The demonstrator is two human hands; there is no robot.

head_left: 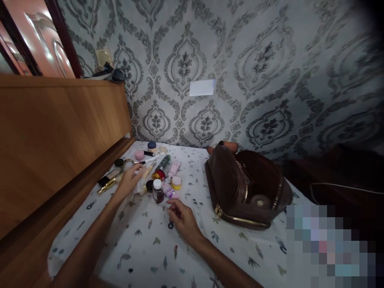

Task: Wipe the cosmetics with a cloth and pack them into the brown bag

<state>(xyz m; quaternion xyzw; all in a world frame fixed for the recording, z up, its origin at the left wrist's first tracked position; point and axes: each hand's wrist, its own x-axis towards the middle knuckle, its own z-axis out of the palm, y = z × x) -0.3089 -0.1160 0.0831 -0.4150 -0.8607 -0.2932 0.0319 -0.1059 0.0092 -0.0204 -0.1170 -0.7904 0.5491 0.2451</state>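
Note:
My left hand (131,180) is over a cluster of cosmetics on the bed sheet, fingers reaching forward and slightly apart. Below its fingers is a pale, see-through item (140,187), blurred. Closest to my right hand (183,220) are a small dark jar with a white lid (157,192) and a purple-and-white tube (171,191). The right fingers are loosely bent and apart, with nothing visible between them. Around the hands lie a green bottle (163,163), a pink tube (174,170), a yellow jar with a pale lid (176,183) and a gold tube (107,186).
An unzipped brown leather bag (223,186) stands on the patterned sheet (156,256) to the right. A wooden board (66,120) borders the left side. Behind is a patterned wall (186,40). A pink round jar (139,155) and brushes lie farther back.

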